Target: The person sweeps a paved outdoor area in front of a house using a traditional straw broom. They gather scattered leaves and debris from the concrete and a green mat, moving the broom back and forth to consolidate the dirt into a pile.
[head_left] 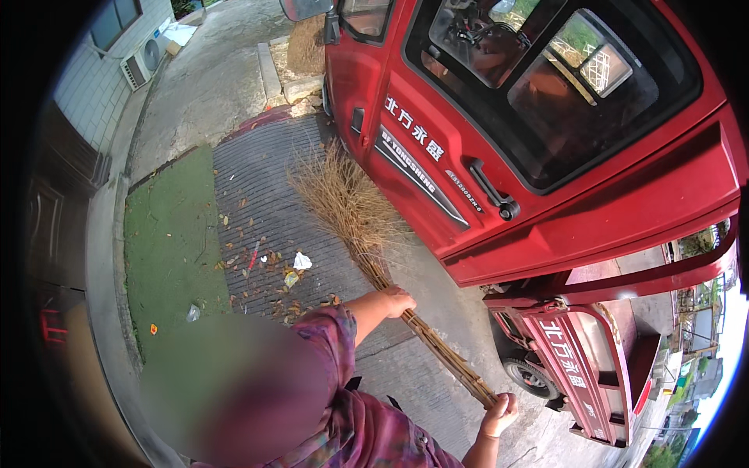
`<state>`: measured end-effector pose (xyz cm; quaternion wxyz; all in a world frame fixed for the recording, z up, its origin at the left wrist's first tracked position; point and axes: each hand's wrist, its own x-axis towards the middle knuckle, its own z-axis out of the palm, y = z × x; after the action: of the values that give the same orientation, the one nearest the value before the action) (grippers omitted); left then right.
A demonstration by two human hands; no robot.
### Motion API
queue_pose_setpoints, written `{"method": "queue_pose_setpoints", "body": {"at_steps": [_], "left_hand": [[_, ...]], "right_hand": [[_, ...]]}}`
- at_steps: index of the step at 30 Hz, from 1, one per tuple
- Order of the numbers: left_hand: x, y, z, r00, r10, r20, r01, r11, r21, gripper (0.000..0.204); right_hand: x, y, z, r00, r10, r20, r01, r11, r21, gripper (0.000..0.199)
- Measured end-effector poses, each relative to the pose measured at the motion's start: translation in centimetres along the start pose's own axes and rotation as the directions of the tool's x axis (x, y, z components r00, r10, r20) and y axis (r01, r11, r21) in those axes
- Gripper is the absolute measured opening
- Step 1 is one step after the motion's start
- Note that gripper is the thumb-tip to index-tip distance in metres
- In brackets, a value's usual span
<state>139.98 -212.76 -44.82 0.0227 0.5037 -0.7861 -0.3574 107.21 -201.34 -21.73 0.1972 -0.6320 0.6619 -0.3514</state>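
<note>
A long twig broom [446,352] slants across the view, its brushy head [343,191] far out and its stick end close to me. My left hand [396,302] is closed round the handle just below the twigs. Farther down, near the end of the stick, my right hand [499,415] grips it too. The bristles spread over the ribbed grey paving, beside a red vehicle. Left of the broom lie dry leaves, a crumpled white scrap [303,261], a yellowish wrapper [291,278] and a thin red strip [254,256].
The red cargo vehicle's cab [437,168] stands close on the right, with its cargo bed [562,366] behind. A green mat [168,242] lies to the left, with a clear plastic scrap [193,313] on it. Beyond are a dark door [55,210] and an air-conditioner unit [144,61].
</note>
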Motion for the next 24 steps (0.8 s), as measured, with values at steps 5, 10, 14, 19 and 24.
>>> {"method": "queue_pose_setpoints", "body": {"at_steps": [5, 10, 14, 19, 24], "left_hand": [[-12.7, -14.6, -15.0, 0.937, -0.287, -0.201, 0.297, 0.954, 0.025, 0.019], [-20.4, -14.6, -20.0, 0.824, -0.283, -0.492, 0.316, 0.949, -0.015, 0.028], [-22.3, -8.9, -21.2, 0.662, -0.163, -0.732, 0.2, 0.979, -0.037, 0.023], [-19.0, -5.0, -17.7, 0.482, -0.297, -0.824, 0.206, 0.953, -0.222, 0.033], [-16.2, 0.8, -14.1, 0.262, -0.748, -0.61, 0.576, 0.628, -0.522, 0.081]], "right_hand": [[6.5, -10.9, 16.0, 0.919, -0.343, 0.196, 0.281, 0.916, 0.287, 0.022], [10.1, -18.0, 15.7, 0.834, -0.518, 0.189, 0.427, 0.824, 0.373, 0.024], [12.7, -23.8, 9.0, 0.706, -0.695, 0.137, 0.588, 0.683, 0.434, 0.029], [15.6, -30.0, 7.2, 0.503, -0.864, -0.014, 0.711, 0.405, 0.575, 0.043], [19.1, -32.0, 17.9, 0.245, -0.964, 0.104, 0.753, 0.257, 0.605, 0.02]]}}
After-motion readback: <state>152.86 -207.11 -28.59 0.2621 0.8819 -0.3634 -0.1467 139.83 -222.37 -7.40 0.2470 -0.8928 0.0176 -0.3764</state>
